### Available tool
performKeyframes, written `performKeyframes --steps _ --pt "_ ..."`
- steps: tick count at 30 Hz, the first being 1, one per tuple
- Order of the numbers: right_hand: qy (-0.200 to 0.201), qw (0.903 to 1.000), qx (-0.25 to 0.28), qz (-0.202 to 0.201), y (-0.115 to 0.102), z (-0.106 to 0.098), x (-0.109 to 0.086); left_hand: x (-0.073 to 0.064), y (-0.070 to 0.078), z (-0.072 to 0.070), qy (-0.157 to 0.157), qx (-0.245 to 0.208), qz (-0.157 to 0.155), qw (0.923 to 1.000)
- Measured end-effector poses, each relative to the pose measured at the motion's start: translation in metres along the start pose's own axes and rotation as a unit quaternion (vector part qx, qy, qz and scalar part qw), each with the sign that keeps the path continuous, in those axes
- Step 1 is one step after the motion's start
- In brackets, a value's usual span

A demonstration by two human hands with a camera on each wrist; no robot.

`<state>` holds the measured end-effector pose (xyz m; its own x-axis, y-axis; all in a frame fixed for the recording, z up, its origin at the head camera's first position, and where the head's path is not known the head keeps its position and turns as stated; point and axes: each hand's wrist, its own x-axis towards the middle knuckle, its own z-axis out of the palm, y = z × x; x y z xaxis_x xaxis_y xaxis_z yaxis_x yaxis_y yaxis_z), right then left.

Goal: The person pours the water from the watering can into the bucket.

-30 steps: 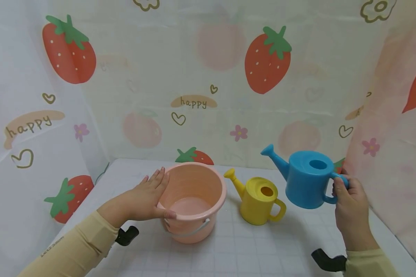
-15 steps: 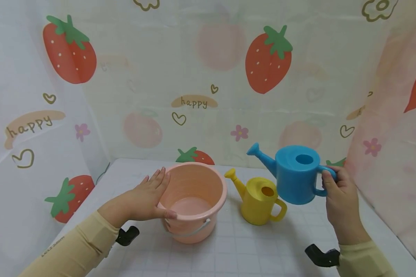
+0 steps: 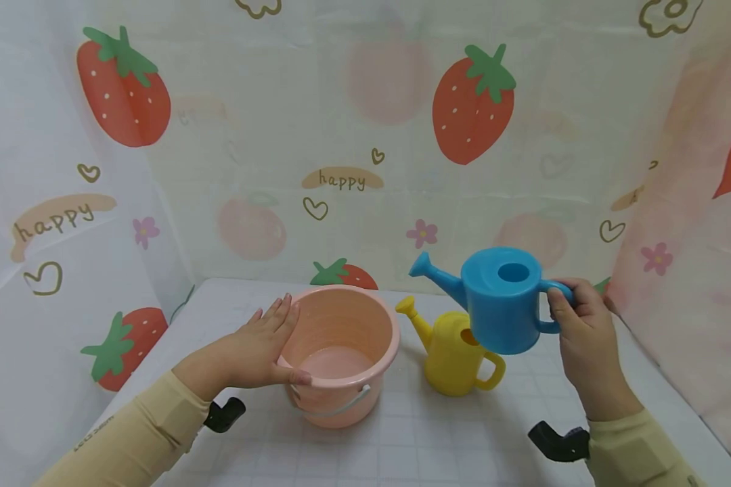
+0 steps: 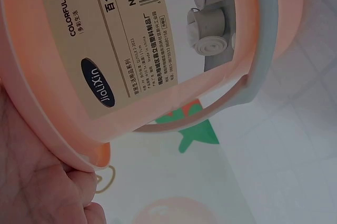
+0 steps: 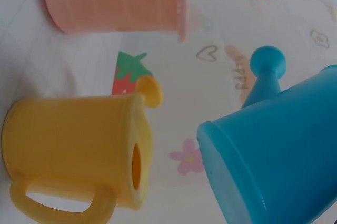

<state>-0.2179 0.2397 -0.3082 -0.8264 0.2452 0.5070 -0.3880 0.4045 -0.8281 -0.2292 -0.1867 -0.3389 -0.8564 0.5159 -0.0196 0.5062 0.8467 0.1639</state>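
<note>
A pink bucket (image 3: 347,399) stands on the table, its pale handle hanging down the front. My left hand (image 3: 250,352) rests on the bucket's left rim with straight fingers; the left wrist view shows the palm against the rim beside a printed label (image 4: 113,39). In my right hand (image 3: 587,345) I grip the handle of a blue watering can (image 3: 502,301), raised above the table with its spout toward the bucket. Behind and below it a yellow watering can (image 3: 451,365) stands upright, partly covered by the blue one in the head view. The right wrist view shows the blue can's underside.
The white table (image 3: 426,439) has a faint grid pattern. Strawberry-printed cloth (image 3: 341,101) hangs at the back and both sides. A black wrist mount sits below each hand.
My right hand has carried the blue watering can left and slightly up, so it now overlaps the yellow can in view. The left hand and the bucket have stayed put.
</note>
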Motion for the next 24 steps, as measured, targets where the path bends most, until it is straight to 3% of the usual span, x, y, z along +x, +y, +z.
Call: performKeyframes --steps 16,24 --pt "-0.117 0.9928 0.004 -0.025 -0.020 0.011 0.001 0.000 0.001 0.000 -0.004 0.002 -0.002 1.0000" --pt "-0.155 0.9875 -0.005 -0.031 -0.029 0.018 0.001 0.001 0.000 0.000 -0.006 0.008 -0.003 1.0000"
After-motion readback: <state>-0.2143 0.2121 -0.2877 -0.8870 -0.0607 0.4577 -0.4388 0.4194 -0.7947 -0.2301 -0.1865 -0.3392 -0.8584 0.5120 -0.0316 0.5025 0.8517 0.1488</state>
